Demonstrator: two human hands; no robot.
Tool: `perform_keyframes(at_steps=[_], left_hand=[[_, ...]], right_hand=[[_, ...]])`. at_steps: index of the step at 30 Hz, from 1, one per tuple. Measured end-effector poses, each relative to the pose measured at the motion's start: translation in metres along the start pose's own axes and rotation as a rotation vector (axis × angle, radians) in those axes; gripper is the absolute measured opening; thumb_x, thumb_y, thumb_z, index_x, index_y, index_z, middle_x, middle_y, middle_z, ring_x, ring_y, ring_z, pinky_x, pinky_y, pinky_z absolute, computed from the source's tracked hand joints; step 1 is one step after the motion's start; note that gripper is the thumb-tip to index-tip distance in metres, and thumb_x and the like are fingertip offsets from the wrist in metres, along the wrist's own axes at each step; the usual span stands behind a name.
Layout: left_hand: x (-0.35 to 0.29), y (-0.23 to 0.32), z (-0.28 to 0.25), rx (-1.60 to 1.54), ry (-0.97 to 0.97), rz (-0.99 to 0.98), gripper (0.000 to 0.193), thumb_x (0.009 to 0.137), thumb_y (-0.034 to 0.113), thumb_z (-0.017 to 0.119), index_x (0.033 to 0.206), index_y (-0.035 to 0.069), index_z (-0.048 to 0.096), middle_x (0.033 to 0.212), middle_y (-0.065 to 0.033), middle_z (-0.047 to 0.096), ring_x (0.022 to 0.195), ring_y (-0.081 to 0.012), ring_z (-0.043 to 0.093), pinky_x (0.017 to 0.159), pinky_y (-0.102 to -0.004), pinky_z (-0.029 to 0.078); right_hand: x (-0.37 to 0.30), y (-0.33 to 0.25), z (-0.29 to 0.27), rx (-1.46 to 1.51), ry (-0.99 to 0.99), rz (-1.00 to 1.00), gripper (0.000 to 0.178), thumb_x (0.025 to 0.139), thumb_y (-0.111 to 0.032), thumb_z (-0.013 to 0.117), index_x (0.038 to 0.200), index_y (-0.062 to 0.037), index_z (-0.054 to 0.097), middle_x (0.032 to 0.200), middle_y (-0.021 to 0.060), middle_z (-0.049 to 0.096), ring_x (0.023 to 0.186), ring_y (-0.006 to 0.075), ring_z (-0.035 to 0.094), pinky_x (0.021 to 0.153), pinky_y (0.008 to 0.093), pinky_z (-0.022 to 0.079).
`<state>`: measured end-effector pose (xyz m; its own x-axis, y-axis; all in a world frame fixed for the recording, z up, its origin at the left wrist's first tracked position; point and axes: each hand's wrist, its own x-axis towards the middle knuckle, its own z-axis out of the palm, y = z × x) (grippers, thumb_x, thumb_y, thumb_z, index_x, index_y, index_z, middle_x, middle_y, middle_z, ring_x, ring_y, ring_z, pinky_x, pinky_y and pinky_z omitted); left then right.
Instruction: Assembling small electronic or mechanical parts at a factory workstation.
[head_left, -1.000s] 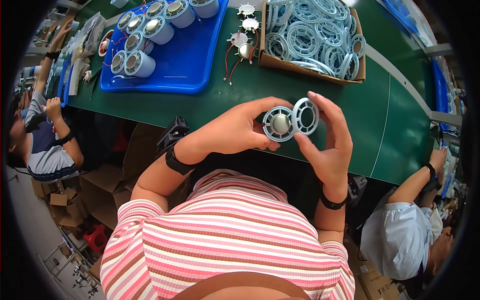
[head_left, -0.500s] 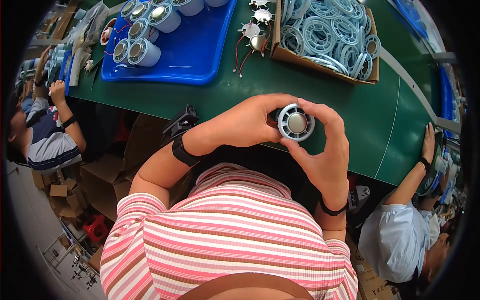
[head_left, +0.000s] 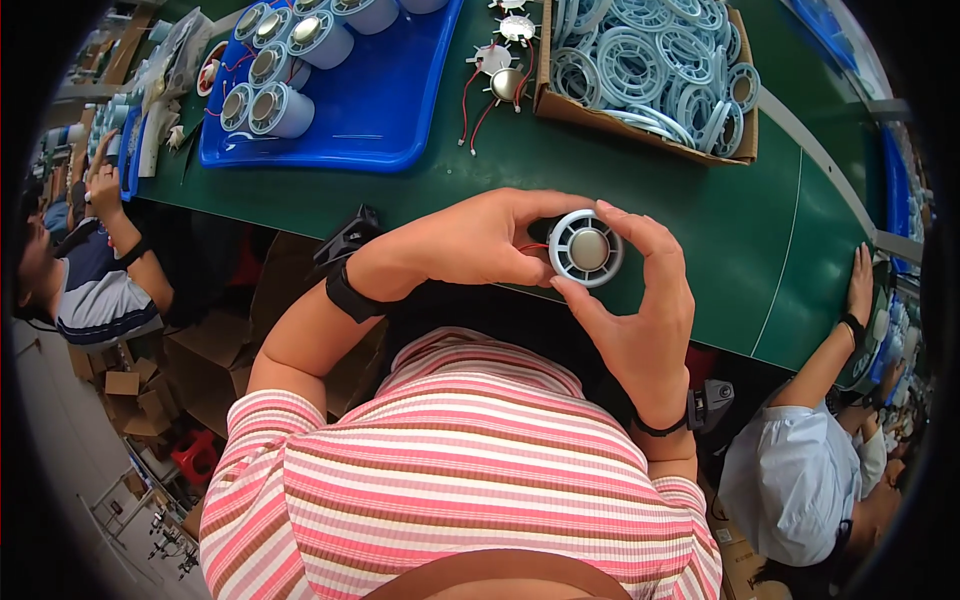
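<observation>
Between my two hands, over the near edge of the green table, is a round pale-blue housing (head_left: 587, 248) with a spoked ring and a silver disc in its face. My left hand (head_left: 480, 238) is closed on its left side, thumb below and fingers above. A short red wire (head_left: 534, 246) shows between that thumb and finger. My right hand (head_left: 645, 310) grips the ring's rim between the thumb at lower left and the fingertips on top. The back of the housing is hidden, facing the table.
A blue tray (head_left: 400, 145) at the back left bears several similar pale-blue cups (head_left: 283, 110). Wired silver discs (head_left: 507, 84) lie beside it. A cardboard box (head_left: 640, 137) holds many pale-blue rings (head_left: 632, 68). Co-workers sit at left (head_left: 110, 290) and right (head_left: 790, 470).
The housing and both hands have shifted slightly left in the picture. More of the red wire shows beside my left thumb. Both hands keep their hold.
</observation>
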<state>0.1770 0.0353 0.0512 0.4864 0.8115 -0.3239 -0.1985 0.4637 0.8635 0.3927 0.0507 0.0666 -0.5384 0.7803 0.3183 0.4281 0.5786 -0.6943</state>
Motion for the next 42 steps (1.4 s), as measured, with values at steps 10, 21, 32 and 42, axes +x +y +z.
perform_keyframes(at_steps=[10, 21, 32, 42], left_hand=[[0.0, 0.013, -0.005, -0.215, 0.021, -0.182, 0.067, 0.091, 0.012, 0.075, 0.15, 0.002, 0.045, 0.133, -0.0112, 0.06, 0.117, -0.0179, 0.063, 0.096, -0.0309, 0.057], [-0.024, 0.022, 0.021, 0.205, 0.256, 0.015, 0.049, 0.093, 0.013, 0.074, 0.138, 0.0, 0.057, 0.125, -0.0128, 0.065, 0.112, -0.0161, 0.066, 0.086, -0.0292, 0.058], [-0.117, 0.043, -0.083, 1.719, 1.264, 0.153, 0.043, 0.086, 0.004, 0.07, 0.129, 0.011, 0.064, 0.136, -0.0126, 0.058, 0.128, -0.0336, 0.053, 0.111, -0.0475, 0.035], [-0.131, 0.066, -0.099, 1.662, 0.963, 0.127, 0.066, 0.073, -0.011, 0.073, 0.133, 0.015, 0.061, 0.133, -0.0076, 0.059, 0.122, -0.0315, 0.053, 0.107, -0.0439, 0.039]], right_hand=[[0.004, 0.007, -0.004, -0.004, -0.035, -0.022, 0.067, 0.069, -0.005, 0.09, 0.127, -0.0055, 0.057, 0.129, 0.0103, 0.065, 0.119, 0.028, 0.062, 0.104, 0.0378, 0.048], [-0.003, -0.01, 0.012, 0.104, 0.111, -0.079, 0.063, 0.073, 0.0, 0.084, 0.13, -0.0052, 0.056, 0.13, 0.0149, 0.062, 0.118, 0.0313, 0.061, 0.102, 0.0391, 0.048], [-0.014, 0.058, -0.088, -0.417, 0.616, 0.247, 0.044, 0.088, -0.003, 0.074, 0.131, -0.0033, 0.062, 0.129, 0.0136, 0.064, 0.12, 0.023, 0.061, 0.105, 0.0368, 0.044], [0.134, 0.063, -0.052, -0.539, 0.331, -0.262, 0.011, 0.084, -0.009, 0.075, 0.093, -0.0046, 0.074, 0.09, 0.0086, 0.066, 0.092, 0.0296, 0.064, 0.095, 0.0397, 0.045]])
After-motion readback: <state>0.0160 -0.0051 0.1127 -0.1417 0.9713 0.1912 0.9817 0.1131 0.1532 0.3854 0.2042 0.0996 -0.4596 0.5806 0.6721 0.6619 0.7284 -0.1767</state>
